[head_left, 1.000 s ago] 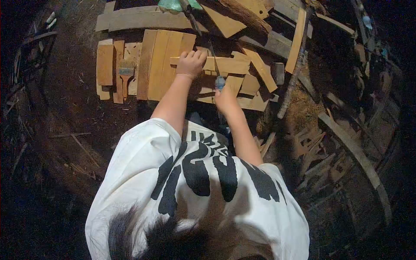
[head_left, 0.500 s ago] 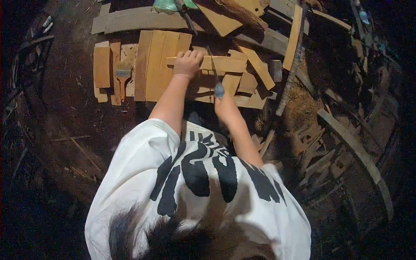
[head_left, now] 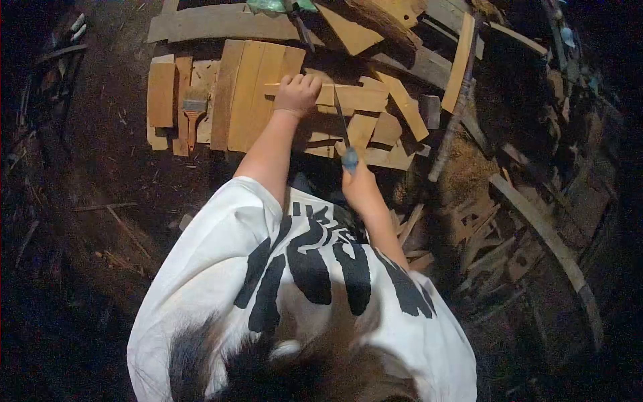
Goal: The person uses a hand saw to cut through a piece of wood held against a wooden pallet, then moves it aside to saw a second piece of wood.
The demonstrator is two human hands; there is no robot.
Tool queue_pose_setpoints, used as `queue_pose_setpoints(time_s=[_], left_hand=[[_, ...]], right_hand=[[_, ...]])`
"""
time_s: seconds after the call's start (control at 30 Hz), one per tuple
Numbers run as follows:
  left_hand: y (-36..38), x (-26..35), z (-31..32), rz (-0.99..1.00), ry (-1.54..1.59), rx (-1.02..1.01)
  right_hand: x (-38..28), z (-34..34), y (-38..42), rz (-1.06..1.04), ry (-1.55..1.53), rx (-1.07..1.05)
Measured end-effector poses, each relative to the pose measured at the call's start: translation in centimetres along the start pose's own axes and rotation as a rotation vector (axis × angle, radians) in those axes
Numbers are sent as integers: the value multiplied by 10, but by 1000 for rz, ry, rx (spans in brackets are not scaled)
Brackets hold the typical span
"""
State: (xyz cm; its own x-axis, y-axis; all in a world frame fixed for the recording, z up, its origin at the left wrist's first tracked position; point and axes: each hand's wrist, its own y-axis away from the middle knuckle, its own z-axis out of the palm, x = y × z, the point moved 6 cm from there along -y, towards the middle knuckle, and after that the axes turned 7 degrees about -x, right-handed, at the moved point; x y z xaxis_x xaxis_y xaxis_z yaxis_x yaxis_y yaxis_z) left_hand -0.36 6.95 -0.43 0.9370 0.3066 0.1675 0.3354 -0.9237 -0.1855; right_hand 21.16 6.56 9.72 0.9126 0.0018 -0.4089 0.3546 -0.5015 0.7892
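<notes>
My left hand (head_left: 298,94) is wrapped over a narrow light wooden strip (head_left: 362,98) that lies crosswise over other wood pieces. My right hand (head_left: 360,181) grips the blue handle of a saw (head_left: 349,159). The saw's thin dark blade points away from me and crosses the strip just right of my left hand. Under and left of the strip sit several wide tan boards (head_left: 251,94) side by side. More short wood pieces (head_left: 386,129) lie below the strip's right part.
A paintbrush (head_left: 193,115) rests on boards at the left. Behind are a long grey plank (head_left: 221,23), a green plastic item (head_left: 274,5) and a dark tool (head_left: 301,28). A pole (head_left: 450,137) and scrap wood (head_left: 479,228) lie at the right.
My right hand and the saw have moved back toward my body and slightly right. My left hand still holds the strip. The whole view has shifted slightly.
</notes>
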Motion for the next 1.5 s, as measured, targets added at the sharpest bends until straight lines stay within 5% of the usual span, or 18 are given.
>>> queue_pose_setpoints(time_s=[0.2,0.27,0.57,0.73,0.87,0.97,1.13,1.23,1.27,1.4,1.5], left_hand=[[1,1,5,-18,1,-106],[1,3,-5,9,5,21],[-1,5,-5,18,22,-3],[1,2,1,-2,5,-29],[2,1,7,-11,15,-75],[2,1,5,-8,0,-111],[3,2,9,-29,36,-86],[0,0,6,-24,41,-101],[0,2,4,-19,39,-113],[1,1,-2,-15,66,-92],[2,-1,-4,-2,31,-66]], right_hand=[[-15,12,-59,-95,40,-9],[-16,15,-75,-176,17,61],[-3,0,-11,56,46,-82],[-20,11,-82,-81,93,-91],[-10,-4,-18,-129,25,-27],[-4,-8,-7,40,31,-5],[-18,4,-74,-52,156,-103],[-12,-5,-29,-169,83,-40],[-16,-14,-5,-6,100,-63],[-8,-15,-2,112,140,-129],[-24,-7,-29,-79,57,-104]])
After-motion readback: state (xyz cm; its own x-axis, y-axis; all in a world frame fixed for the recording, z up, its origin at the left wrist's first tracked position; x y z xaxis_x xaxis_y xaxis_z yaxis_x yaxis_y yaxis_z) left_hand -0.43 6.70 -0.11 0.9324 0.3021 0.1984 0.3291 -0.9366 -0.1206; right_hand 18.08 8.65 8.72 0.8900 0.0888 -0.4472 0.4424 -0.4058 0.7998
